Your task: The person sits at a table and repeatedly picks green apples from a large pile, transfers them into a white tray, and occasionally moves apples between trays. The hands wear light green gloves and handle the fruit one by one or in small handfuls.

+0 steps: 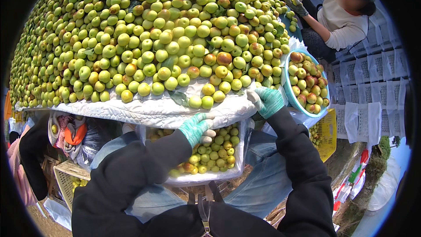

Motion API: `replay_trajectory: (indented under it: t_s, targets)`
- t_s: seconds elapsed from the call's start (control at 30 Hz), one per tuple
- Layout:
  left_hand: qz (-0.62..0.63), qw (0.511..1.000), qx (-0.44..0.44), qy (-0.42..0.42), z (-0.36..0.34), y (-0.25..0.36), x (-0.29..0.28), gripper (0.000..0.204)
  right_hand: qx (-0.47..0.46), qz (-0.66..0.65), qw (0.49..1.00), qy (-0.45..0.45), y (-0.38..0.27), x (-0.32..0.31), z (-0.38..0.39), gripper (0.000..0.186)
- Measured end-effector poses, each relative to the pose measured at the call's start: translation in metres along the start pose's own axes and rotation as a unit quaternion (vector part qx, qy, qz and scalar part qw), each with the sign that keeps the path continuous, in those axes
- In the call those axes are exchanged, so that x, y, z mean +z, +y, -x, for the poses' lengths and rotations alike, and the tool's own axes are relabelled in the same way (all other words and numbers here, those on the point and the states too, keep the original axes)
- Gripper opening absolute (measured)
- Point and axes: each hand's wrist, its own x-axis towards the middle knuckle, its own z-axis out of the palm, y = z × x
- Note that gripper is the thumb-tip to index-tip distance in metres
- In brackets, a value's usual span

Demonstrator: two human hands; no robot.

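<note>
Sorting fruit (pixel 149 69) over the quilt (pixel 164 109), apparently.
Fruit lies heaped ahead and in the lined crate (pixel 241 151); left hand (pixel 196 129) half-curled above it, right hand (pixel 268 101) bent at the quilt; I can't tell whether either grips. Another pick would need opened fingers.

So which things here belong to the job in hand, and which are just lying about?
Part of the job, it seems:
gloved left hand
gloved right hand
fruit heap
white quilted cloth
lined crate
blue tub, probably

Apparently just lying about:
orange cloth
stacked white crates, untouched by these hands
</note>
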Motion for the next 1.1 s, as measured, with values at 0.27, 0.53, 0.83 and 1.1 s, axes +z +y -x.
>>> replay_trajectory:
  t_s: [0.27,0.53,0.83,1.1]
  targets:
    - [0.068,0.997,0.02,0.009,-0.011,0.005,-0.003,0.028,0.032,0.157,0.983,0.093,0.002,0.039,-0.112,0.053]
    - [0.095,0.995,0.013,0.036,-0.03,0.011,-0.009,0.024,0.014,0.159,0.94,0.301,0.018,0.007,-0.108,0.034]
    - [0.096,0.995,0.021,0.014,-0.025,0.027,-0.002,0.031,0.039,-0.244,0.901,0.356,0.02,-0.004,-0.093,0.039]
    - [0.34,0.935,0.028,-0.096,-0.017,0.052,0.007,0.025,-0.077,0.088,0.953,0.278,0.005,-0.008,-0.136,0.033]
